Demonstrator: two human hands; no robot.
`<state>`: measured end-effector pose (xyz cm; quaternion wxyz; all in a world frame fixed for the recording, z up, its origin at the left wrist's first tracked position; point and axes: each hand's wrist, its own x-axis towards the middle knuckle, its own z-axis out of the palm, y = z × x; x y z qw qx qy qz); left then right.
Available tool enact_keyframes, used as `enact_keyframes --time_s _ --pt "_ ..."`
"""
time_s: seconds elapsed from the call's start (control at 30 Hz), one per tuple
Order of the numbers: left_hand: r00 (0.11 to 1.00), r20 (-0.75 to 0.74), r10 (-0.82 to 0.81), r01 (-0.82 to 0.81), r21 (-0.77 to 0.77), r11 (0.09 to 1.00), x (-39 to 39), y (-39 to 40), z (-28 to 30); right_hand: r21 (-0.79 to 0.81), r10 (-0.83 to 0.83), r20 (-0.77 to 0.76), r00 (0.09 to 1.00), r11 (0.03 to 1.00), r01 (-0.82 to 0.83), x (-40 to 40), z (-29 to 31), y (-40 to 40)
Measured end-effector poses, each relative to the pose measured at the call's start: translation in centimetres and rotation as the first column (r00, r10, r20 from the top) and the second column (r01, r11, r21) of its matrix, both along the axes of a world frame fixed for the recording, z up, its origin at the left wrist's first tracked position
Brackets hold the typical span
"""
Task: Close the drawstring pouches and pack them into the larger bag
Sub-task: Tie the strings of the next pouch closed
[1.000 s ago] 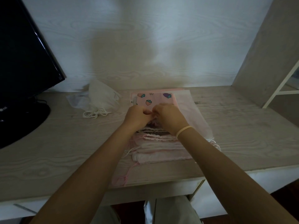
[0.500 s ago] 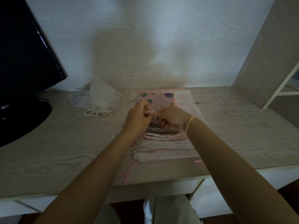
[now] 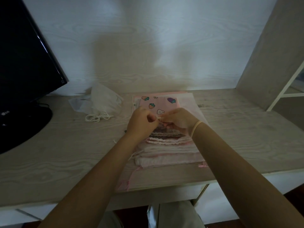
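Matt pale wood-grain desk [image 3: 65,145], soft ruffled pink cloth pouches [image 3: 167,152], glossy black plastic monitor [image 3: 24,63].

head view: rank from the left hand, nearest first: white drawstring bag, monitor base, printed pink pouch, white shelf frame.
From the left hand:
1. Printed pink pouch, just behind the hand, at its fingertips.
2. White drawstring bag, to the left on the desk.
3. Monitor base, far left.
4. White shelf frame, far right, past the right hand.

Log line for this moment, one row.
left hand: pinching cord | right hand: pinching cord | printed pouch: atop stack | white bag: left, untouched
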<state>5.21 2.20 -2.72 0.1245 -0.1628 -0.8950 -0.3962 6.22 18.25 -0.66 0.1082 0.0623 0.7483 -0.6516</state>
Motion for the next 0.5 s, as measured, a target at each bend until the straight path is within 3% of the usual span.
enact_keyframes --time_s 0.13,0.27,0.37,0.5 --pt "0.999 0.031 0.010 -0.009 -0.012 1.000 -0.3 -0.1 0.2 0.069 -0.070 -0.101 0.992 0.995 0.078 0.2 -0.2 -0.2" --pt "0.998 0.064 -0.017 0.029 -0.185 0.982 -0.7 -0.8 0.2 0.220 -0.158 -0.196 0.968 0.955 0.201 -0.4 -1.2 -0.5" --pt "0.994 0.103 -0.040 0.068 -0.287 0.956 -0.8 -1.4 0.7 0.411 -0.191 -0.292 0.937 0.860 0.303 -1.2 -1.7 -0.7" --pt "0.990 0.121 -0.071 0.117 -0.437 0.892 -0.7 -1.5 1.6 0.480 -0.186 -0.336 0.924 0.809 0.338 -1.8 -2.1 -1.3"
